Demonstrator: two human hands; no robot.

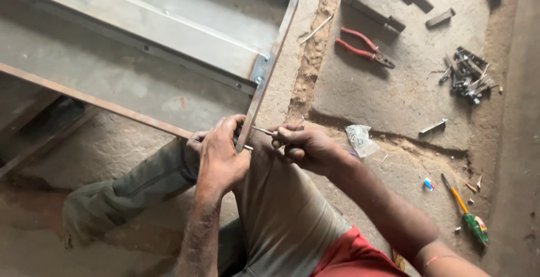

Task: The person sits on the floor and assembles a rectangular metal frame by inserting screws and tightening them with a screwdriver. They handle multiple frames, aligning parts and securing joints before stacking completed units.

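A large grey sheet-metal frame [169, 24] is seen lying over the concrete floor [394, 97], its near corner brought down over the seated person's knee. The frame's edge strip [264, 83] is held at its lower end by the left hand [220, 156], whose grip is closed around the strip. Just to the right, the right hand [306, 149] is closed around a small screwdriver [263, 131]; its thin shaft is pointed leftward and its tip is set against the strip, directly beside the left hand's fingers. Red-handled pliers [364, 47] are shown on the floor beyond the frame's corner, well apart from both hands. A heap of small metal parts [468, 75] lies farther right. A green-handled screwdriver [467, 212] rests near the right forearm, and a crumpled clear plastic bag [360, 140] lies just beside the right hand.
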